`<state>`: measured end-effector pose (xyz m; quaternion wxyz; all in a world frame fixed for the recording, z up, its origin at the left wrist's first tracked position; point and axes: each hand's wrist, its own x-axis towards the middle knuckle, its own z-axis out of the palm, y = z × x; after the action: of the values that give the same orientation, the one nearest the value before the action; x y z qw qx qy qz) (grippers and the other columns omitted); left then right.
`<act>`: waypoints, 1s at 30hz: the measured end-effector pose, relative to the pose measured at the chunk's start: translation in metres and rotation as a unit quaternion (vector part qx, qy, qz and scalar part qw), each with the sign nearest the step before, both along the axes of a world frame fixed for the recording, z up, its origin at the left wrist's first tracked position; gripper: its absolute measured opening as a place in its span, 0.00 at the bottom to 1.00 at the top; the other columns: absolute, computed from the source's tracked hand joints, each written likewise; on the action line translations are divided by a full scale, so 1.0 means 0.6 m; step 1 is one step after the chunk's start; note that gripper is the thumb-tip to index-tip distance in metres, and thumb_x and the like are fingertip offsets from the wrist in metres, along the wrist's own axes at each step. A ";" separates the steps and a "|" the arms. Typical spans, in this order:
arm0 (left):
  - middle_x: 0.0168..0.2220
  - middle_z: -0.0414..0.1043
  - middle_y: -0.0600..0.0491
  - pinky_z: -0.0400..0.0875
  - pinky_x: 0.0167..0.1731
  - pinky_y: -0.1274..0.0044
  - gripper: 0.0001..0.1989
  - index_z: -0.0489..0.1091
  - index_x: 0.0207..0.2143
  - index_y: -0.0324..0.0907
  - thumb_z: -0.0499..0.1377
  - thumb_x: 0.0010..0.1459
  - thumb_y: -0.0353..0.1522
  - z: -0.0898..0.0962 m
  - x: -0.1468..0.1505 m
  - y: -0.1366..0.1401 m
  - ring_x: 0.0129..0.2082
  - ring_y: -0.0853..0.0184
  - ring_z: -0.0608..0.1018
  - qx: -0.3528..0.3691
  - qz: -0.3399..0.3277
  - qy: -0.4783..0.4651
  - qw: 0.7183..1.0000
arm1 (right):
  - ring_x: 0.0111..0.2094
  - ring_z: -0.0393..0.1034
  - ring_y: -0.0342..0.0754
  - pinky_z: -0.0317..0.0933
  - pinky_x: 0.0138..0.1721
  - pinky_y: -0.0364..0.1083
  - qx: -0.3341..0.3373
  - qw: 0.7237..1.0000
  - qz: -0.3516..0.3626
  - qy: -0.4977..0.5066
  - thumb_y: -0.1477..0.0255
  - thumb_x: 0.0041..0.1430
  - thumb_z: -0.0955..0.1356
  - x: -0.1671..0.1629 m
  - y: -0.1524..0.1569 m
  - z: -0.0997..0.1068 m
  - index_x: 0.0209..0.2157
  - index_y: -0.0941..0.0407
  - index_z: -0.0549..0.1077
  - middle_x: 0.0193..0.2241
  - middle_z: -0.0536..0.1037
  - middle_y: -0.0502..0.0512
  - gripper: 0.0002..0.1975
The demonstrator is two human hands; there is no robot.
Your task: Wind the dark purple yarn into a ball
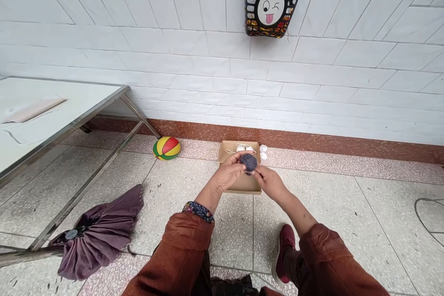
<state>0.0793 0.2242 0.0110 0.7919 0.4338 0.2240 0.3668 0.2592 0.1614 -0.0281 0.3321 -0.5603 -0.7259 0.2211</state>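
Observation:
A dark grey-blue ball of yarn [249, 162] is held up over the cardboard box [239, 191]. My left hand [231, 171] is closed around the ball's left side, thumb in front. Pinched together, the fingers of my right hand [269, 181] meet the yarn at the ball's lower right edge; whether they grip a loose strand is too small to tell. Inside the far end of the box lie white balls of yarn [240, 147] and a pale loose strand. More white yarn [263, 151] sits on the floor just right of the box.
A multicoloured ball [167, 148] rests by the wall, near the metal-framed table [104, 97] on the left. Below that table's edge lies a folded purple umbrella [104, 233]. A black basket [274, 7] hangs on the tiled wall. A dark wire loop [421, 222] is at far right.

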 end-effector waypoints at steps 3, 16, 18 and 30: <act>0.43 0.75 0.49 0.66 0.48 0.70 0.22 0.75 0.46 0.41 0.66 0.46 0.30 -0.005 0.000 0.008 0.43 0.63 0.75 0.024 0.073 0.076 0.994 | 0.35 0.72 0.49 0.64 0.37 0.45 0.003 0.995 0.078 -0.056 0.69 0.70 0.61 -0.017 -0.015 0.010 0.36 0.54 0.71 0.33 0.76 0.54 0.10; 0.46 0.69 0.49 0.67 0.43 0.71 0.43 0.60 0.64 0.51 0.67 0.45 0.27 -0.010 -0.001 -0.006 0.41 0.65 0.74 0.173 -0.122 0.186 0.960 | 0.30 0.68 0.47 0.63 0.34 0.45 0.052 0.984 -0.070 0.155 0.60 0.67 0.63 0.019 -0.006 0.085 0.33 0.54 0.72 0.28 0.74 0.51 0.14; 0.48 0.69 0.49 0.66 0.46 0.70 0.43 0.58 0.65 0.53 0.67 0.47 0.27 -0.007 0.001 -0.011 0.45 0.64 0.74 0.154 -0.160 0.133 0.966 | 0.29 0.67 0.47 0.62 0.33 0.44 0.045 0.982 -0.110 0.149 0.60 0.67 0.63 0.028 0.004 0.064 0.32 0.54 0.71 0.27 0.73 0.50 0.15; 0.40 0.75 0.50 0.66 0.47 0.71 0.21 0.73 0.44 0.41 0.66 0.44 0.28 -0.013 0.007 0.012 0.41 0.64 0.74 0.080 0.103 0.166 0.978 | 0.32 0.69 0.46 0.63 0.37 0.44 -0.019 0.992 0.121 0.029 0.66 0.69 0.61 -0.018 -0.023 0.047 0.33 0.54 0.71 0.30 0.75 0.51 0.12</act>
<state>0.0833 0.2313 0.0030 0.6647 0.5249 0.3658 0.3858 0.2485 0.1474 0.0001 0.3136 -0.4678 -0.7739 0.2896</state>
